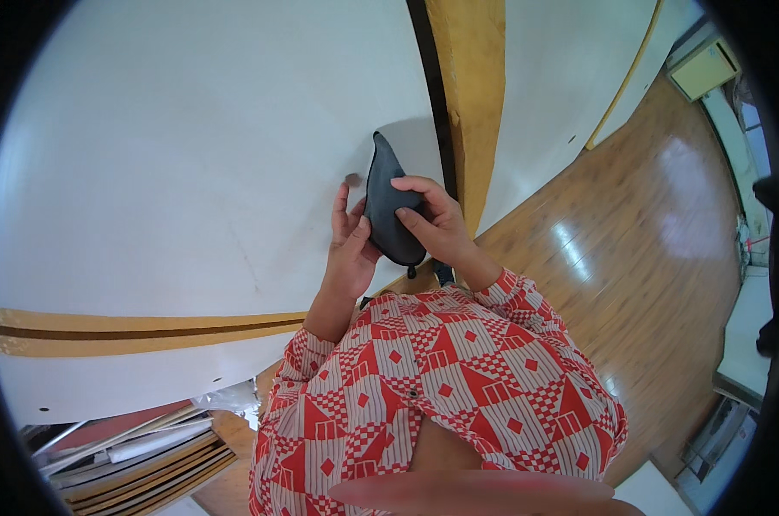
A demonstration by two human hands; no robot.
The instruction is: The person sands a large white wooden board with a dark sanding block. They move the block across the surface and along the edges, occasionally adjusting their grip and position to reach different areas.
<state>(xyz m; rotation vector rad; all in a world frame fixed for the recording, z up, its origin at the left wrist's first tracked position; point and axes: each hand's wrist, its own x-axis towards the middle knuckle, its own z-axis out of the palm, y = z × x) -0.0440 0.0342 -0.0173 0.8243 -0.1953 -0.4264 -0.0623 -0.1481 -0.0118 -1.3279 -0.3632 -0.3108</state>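
A dark grey zip pouch [389, 206] is held up between my two hands, over the corner of a white tabletop. It looks flat and leaf-shaped, its narrow end pointing away from me and a small black zip pull at the near end. My left hand [352, 254] grips its left edge, thumb on the front, with a couple of fingers stretched up beside it. On the right side my right hand [439, 219] pinches it with thumb and forefinger. Near my left fingertips is a small, blurred brown round thing [352, 180]; I cannot tell whether it touches them.
The white tabletop [183, 172] has a wooden edge, with another white table [553, 95] across a gap on the right. Under the near left side lie stacked boards [148, 473] and clear plastic [230, 398]. Wooden floor [613, 232] stretches right, toward a pale yellow box [704, 70].
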